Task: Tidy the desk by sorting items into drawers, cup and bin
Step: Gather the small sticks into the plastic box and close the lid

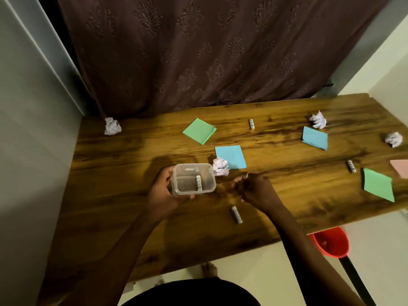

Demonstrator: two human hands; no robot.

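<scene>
the left hand (163, 192) grips a clear plastic container (194, 173) with one battery (198, 183) in it, over the counter (132, 151); the right hand (251, 188) curls beside it, whether holding anything i cannot tell. a tilt could spill the battery, and it would roll on the glossy wood. brown curtain (198, 51) behind, red bin (331, 244) on the floor (379, 250).

Brown wood-grain desk (110, 206), green note (199, 130), blue note (231, 156), red bin (331, 244), maroon embossed curtain (198, 51)

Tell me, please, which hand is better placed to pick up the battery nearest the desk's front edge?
Right hand: it is just beside that battery, while the left hand grips the container.
</scene>
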